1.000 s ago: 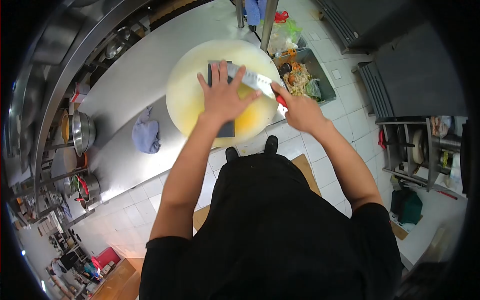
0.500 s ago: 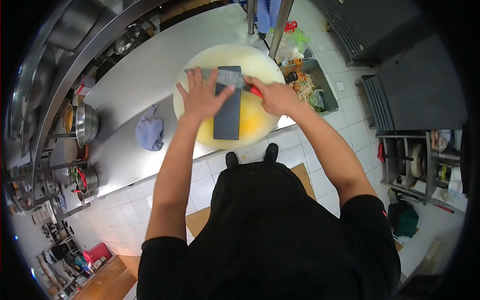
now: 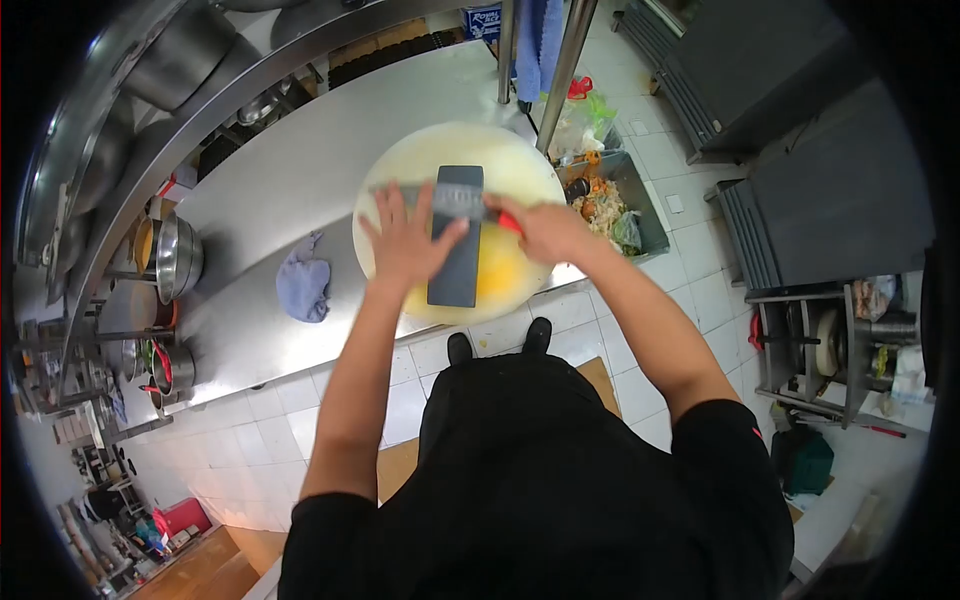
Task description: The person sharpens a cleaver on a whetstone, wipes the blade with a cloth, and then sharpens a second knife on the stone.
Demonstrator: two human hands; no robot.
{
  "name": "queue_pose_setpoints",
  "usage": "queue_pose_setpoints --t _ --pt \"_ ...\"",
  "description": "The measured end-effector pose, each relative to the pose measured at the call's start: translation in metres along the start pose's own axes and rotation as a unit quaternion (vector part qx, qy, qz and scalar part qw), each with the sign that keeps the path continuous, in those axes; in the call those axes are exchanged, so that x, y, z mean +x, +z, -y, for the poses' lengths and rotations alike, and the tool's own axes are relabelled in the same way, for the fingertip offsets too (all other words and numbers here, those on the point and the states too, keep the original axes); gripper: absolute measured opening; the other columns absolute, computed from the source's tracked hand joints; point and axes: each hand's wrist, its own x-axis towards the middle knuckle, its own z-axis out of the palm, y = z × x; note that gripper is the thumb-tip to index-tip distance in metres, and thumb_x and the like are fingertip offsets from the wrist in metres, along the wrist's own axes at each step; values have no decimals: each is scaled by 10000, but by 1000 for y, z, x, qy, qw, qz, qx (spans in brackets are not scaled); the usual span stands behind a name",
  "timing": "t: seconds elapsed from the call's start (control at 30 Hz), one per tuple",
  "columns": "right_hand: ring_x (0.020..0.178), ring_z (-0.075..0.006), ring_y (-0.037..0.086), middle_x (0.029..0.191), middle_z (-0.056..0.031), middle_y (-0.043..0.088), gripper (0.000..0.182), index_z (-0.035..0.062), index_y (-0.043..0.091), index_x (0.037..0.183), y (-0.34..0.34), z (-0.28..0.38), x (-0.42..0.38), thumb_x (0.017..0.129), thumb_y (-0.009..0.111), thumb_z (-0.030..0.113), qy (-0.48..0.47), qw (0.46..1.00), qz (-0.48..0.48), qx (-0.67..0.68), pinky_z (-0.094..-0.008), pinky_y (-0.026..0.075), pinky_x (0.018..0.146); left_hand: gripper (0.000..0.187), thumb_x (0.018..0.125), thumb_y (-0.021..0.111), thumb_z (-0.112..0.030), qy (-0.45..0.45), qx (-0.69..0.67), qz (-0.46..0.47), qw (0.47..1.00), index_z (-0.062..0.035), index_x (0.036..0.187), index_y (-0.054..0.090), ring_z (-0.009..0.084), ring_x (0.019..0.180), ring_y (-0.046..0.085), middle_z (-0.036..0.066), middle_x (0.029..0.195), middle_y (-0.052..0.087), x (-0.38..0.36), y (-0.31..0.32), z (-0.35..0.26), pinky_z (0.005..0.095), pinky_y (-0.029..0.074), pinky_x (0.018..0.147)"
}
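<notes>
A dark grey sharpening stone (image 3: 456,270) lies lengthwise on a round, pale yellow cutting board (image 3: 525,270). Across its far half rests a wide-bladed knife (image 3: 458,201) with a red handle, slightly blurred. My right hand (image 3: 550,232) is closed around that handle at the right of the stone. Fingers spread, my left hand (image 3: 408,238) presses on the blade's left part, with the thumb reaching over the stone. The blade's underside and its contact with the stone are hidden.
The board stands on a steel counter (image 3: 350,130), with a crumpled blue cloth (image 3: 303,284) to its left. A grey bin (image 3: 655,225) of food scraps is on the right, near a metal post (image 3: 566,75). Metal bowls (image 3: 178,260) sit at the far left.
The knife and both hands have slid a little toward me along the stone. The whole view has also shifted, so the board and counter appear lower.
</notes>
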Motion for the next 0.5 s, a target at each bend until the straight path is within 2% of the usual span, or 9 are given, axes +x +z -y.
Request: queue_pose_setpoints --t 0.17,0.23,0.3,0.33,0.37,0.4,0.43,0.47,0.5 --pt "902 -418 719 968 -224 734 719 280 366 1545 -2 -27 9 875 597 155 -9 997 -67 24 -527 560 788 1004 884 443 -835 -11 -17 93 995 -185 1635 296 478 1571 35 304 1684 101 41 -13 -19 699 -16 1201" --pt "862 -412 721 940 -217 733 766 286 315 1577 19 -22 -39 877 600 161 -17 999 -39 32 -536 562 748 975 881 483 -815 47 25 -19 998 -220 1633 307 465 1569 90 287 1676 169 -18 7 -28 712 31 1193" --pt "818 -410 719 927 -212 731 841 300 255 1608 25 -3 -97 866 622 156 46 994 97 5 -543 561 712 982 872 527 -799 72 -26 -34 996 -199 1624 331 499 1554 111 290 1672 179 -85 1 -49 730 15 1180" --pt "769 -413 710 880 -200 721 895 314 225 1625 39 -4 -128 853 645 142 6 997 65 28 -545 557 683 980 864 553 -787 77 -39 -9 996 -188 1613 353 512 1545 127 287 1669 193 -115 -8 -59 740 12 1171" --pt "763 -441 695 860 -228 703 901 312 239 1622 40 3 -154 842 639 105 10 994 89 58 -565 545 675 978 856 579 -776 79 -52 16 995 -177 1603 376 525 1537 143 284 1666 206 -135 -20 -68 751 9 1163" --pt "710 -390 686 825 -197 685 886 298 251 1620 41 4 -173 846 634 97 -5 989 89 114 -518 544 635 978 856 579 -776 75 -54 14 996 -177 1603 376 525 1537 143 284 1666 206 -139 -34 -73 751 9 1163" --pt "656 -340 678 791 -166 666 872 283 262 1617 39 4 -184 851 629 88 -20 981 90 169 -472 542 595 975 854 596 -763 81 -35 77 993 -164 1595 388 517 1539 148 280 1666 211 -143 -48 -78 754 6 1161" --pt "656 -340 678 791 -166 666 872 283 262 1617 29 2 -185 851 629 88 -26 982 94 164 -472 542 595 972 851 613 -749 84 -16 139 987 -152 1587 400 510 1540 154 275 1666 215 -145 -58 -81 756 3 1158" --pt "604 -265 639 774 -120 629 847 257 278 1605 16 0 -183 854 634 90 15 919 200 341 -405 514 546 933 878 601 -723 95 -38 110 989 -110 1561 435 479 1550 161 264 1646 277 -141 -63 -81 754 14 1160"
